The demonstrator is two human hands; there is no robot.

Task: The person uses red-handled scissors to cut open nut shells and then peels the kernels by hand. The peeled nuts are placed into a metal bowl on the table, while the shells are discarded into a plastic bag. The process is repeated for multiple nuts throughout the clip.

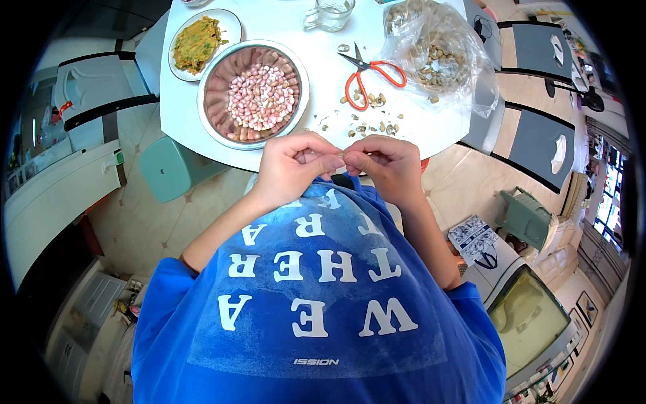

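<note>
Just off the table's front edge, my left hand (295, 164) and my right hand (388, 164) meet fingertip to fingertip. Pinched between them is a small peanut (341, 155), mostly hidden by the thumbs and fingers. Beyond my left hand stands a metal bowl (203, 108) holding many pinkish shelled peanut kernels (262, 96). Broken peanut shells (361, 129) lie scattered on the white table (323, 65) in front of my hands. Past the shells rest scissors (359, 76) with orange-red handles, blades apart. A clear plastic bag (477, 86) of unshelled peanuts (439, 65) sits at the right.
A plate (232, 25) with a yellow-green pancake (196, 44) is beside the bowl. A glass mug (333, 14) stands at the far side. A green stool (166, 169) is at the left; grey chairs (540, 136) flank the table's right. A patterned paper bag (472, 237) lies at the right.
</note>
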